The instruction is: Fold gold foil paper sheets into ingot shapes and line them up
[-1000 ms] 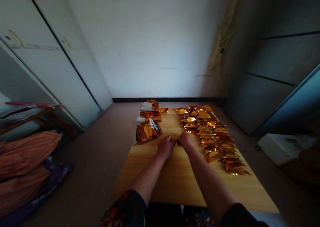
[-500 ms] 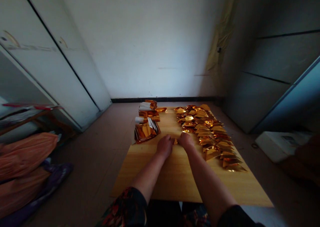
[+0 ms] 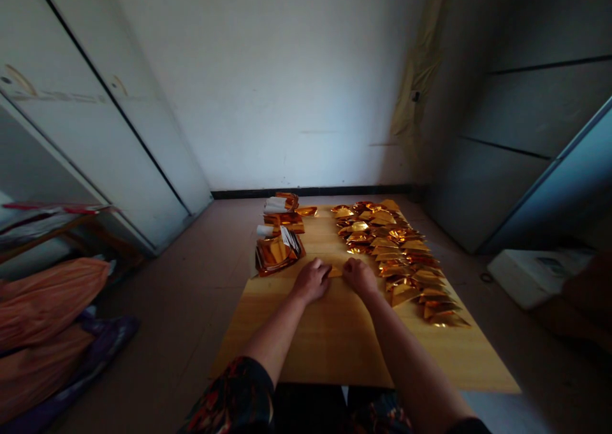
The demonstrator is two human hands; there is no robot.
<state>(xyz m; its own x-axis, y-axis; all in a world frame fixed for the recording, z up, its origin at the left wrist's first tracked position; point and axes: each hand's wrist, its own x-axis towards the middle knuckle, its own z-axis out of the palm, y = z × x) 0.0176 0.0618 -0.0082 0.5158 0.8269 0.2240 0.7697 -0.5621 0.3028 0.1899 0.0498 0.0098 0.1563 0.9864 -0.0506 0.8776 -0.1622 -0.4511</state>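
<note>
Left hand [image 3: 312,281]: closed, fingers curled down onto the left end of a small gold foil piece [image 3: 335,272]. Right hand [image 3: 359,278]: closed in the same way on the right end of that piece, knuckles up. Piece location: between the two hands, on or just above the wooden surface [image 3: 306,338], partly hidden by the fingers; exact fold state not readable.

Progress, as far as visible: a large share apparently already shaped. Just beyond the right hand, folded foil pieces [image 3: 396,255] in a long, closely overlapping band, running away from the hand along the right side of the surface. Apparently not yet shaped: ahead of the left hand, foil stacks [image 3: 280,253] in a column of three, with white paper strips [image 3: 289,239] at their ends, plus one loose foil scrap [image 3: 306,211] beside the farther stacks.

Surface: bare light wood in front of both hands, under the forearms. Beyond its far edge, a white wall [image 3: 268,90] with black skirting [image 3: 310,193]. Left of the surface, tiled floor [image 3: 167,294], white wardrobe doors [image 3: 109,115] and orange cloth bundles [image 3: 43,306]. Right of it, grey panels [image 3: 516,153] and a white box [image 3: 530,278] on the floor.
</note>
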